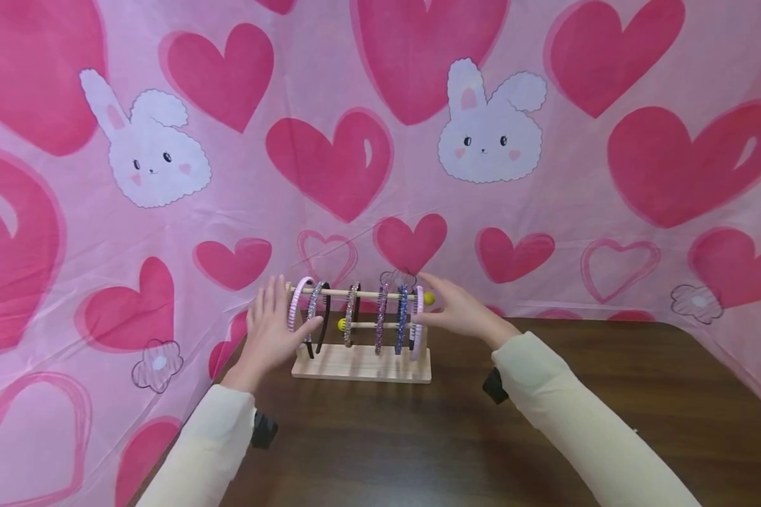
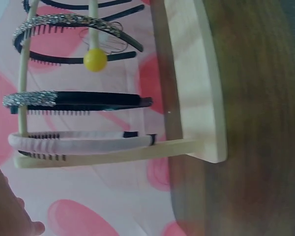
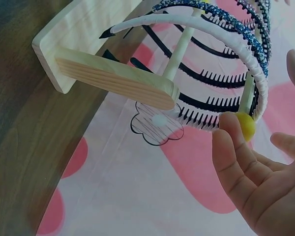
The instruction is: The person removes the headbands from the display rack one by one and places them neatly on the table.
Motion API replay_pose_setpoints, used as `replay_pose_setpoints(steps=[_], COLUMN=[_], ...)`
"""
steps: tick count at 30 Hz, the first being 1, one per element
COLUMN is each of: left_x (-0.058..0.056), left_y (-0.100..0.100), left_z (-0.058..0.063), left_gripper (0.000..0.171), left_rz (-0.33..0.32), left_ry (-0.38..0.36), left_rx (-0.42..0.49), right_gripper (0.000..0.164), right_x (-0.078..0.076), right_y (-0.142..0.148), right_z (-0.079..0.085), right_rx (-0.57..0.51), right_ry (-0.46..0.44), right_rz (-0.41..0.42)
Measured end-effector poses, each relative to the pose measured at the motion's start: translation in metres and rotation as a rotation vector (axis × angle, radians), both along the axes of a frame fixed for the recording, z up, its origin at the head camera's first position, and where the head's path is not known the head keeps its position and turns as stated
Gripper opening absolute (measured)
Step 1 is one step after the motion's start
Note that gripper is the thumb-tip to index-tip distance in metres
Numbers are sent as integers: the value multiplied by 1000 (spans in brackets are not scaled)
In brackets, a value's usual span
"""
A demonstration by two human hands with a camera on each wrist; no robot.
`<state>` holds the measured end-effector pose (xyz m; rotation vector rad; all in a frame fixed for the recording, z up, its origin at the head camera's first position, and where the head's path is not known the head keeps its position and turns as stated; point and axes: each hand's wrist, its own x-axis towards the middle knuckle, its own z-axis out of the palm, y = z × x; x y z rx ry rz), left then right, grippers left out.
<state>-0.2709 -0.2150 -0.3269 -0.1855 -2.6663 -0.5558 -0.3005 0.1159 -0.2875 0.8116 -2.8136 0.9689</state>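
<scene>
A wooden headband rack (image 1: 361,366) stands on the dark table near the backdrop, and several headbands hang over its top rod (image 1: 368,293). My left hand (image 1: 277,320) is at the rack's left end, fingers straight up, thumb reaching toward a silver-and-black headband (image 1: 318,310) beside the pink wrapped one (image 1: 296,304). My right hand (image 1: 436,304) hovers at the right end, fingers relaxed, close to the pale pink headband (image 1: 418,325) and the rod's yellow end ball (image 1: 428,298). In the right wrist view the fingertips (image 3: 226,129) sit next to that ball (image 3: 246,125). Neither hand holds anything.
A pink cloth (image 1: 380,141) printed with hearts and bunnies hangs behind and to both sides. The brown table (image 1: 456,436) stretches toward me. A lower rod with a yellow ball (image 2: 95,59) crosses the rack.
</scene>
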Motion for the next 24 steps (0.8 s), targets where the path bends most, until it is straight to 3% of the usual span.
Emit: replay_pose_setpoints(steps=[9,24], left_x=[2,7], left_y=[-7,-16], left_z=[-27,-61], left_gripper=[113,119], left_rz=[28,109], left_ry=[10,-64], left_rx=[60,99], right_gripper=[84,88], right_x=[-1,-3], right_y=[-1,-3], right_z=[-3,-9], right_rx=[-5,-25], right_ry=[-1,-16], right_rz=[19,2])
